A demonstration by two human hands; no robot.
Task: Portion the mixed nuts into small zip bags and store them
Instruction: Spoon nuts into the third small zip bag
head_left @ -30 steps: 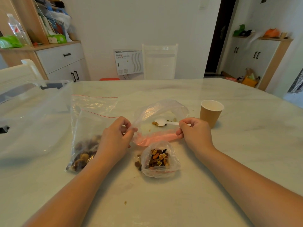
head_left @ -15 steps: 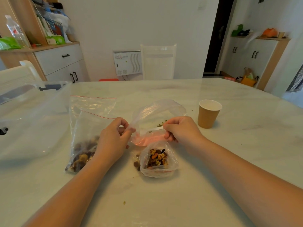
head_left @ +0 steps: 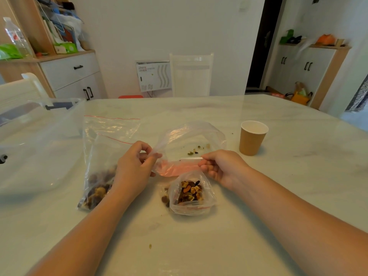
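An open clear bag point(head_left: 191, 136) with a pink-tinted mouth lies mid-table, a few nut crumbs point(head_left: 194, 151) inside it. My left hand point(head_left: 135, 166) pinches the left side of its mouth. My right hand point(head_left: 221, 166) pinches a thin white piece that looks like the handle of the white spoon point(head_left: 191, 158) at the bag's mouth; the bowl is hidden. A small zip bag point(head_left: 191, 196) filled with mixed nuts sits just in front, with loose nuts point(head_left: 164, 199) beside it. A larger zip bag of nuts point(head_left: 99, 186) lies partly under my left wrist.
A brown paper cup point(head_left: 253, 138) stands to the right of the bag. A big clear plastic container point(head_left: 29, 136) fills the table's left side. A white chair point(head_left: 191, 74) stands at the far edge. A crumb point(head_left: 150, 246) lies near the front.
My right hand let go of the bag's right edge, moved left and took hold of the white spoon, then drew back a little right. The left hand kept its pinch.
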